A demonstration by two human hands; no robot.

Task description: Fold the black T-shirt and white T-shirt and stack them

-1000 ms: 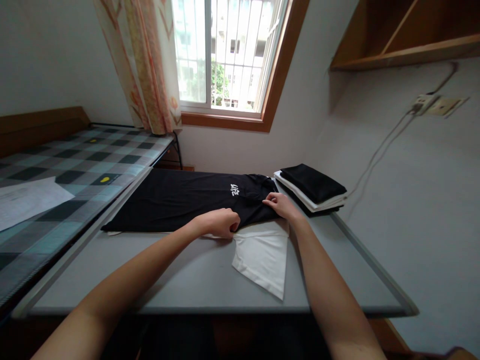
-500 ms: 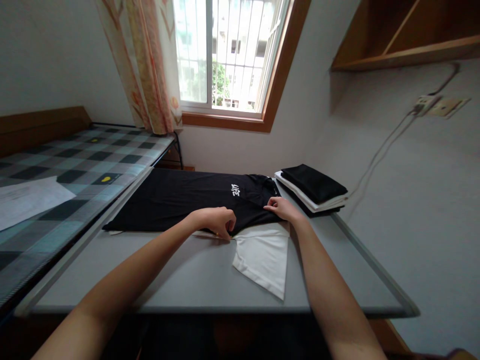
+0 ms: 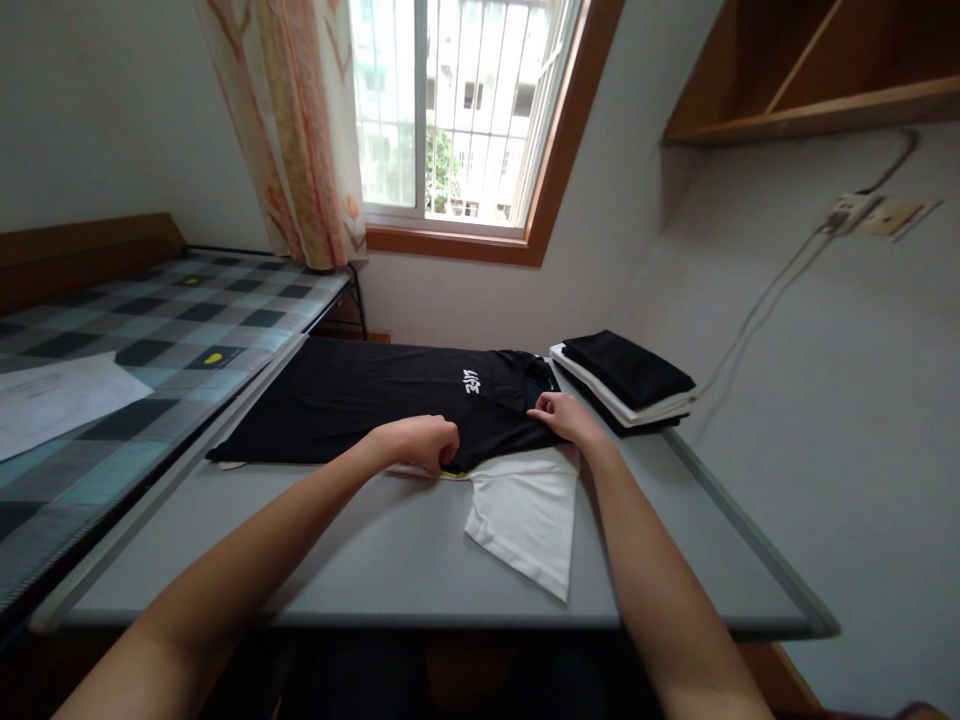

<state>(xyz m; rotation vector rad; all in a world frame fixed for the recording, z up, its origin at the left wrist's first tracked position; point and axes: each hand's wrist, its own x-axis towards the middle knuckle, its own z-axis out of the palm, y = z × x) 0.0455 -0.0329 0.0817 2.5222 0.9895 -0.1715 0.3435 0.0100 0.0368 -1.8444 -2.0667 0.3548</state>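
The head camera looks forward and down over the table [image 3: 360,560] from close by. It faces the window [image 3: 465,130] at twelve o'clock.

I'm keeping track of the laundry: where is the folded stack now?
In the head view, the folded stack sits right of centre, at the far right corner of the table, beyond the right hand and beside the black shirt.

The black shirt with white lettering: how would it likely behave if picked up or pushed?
The black shirt would probably droop and fold if lifted, since it lies thin and softly creased. Pushed across the gray table, it would likely bunch up rather than roll, as it lies flat.
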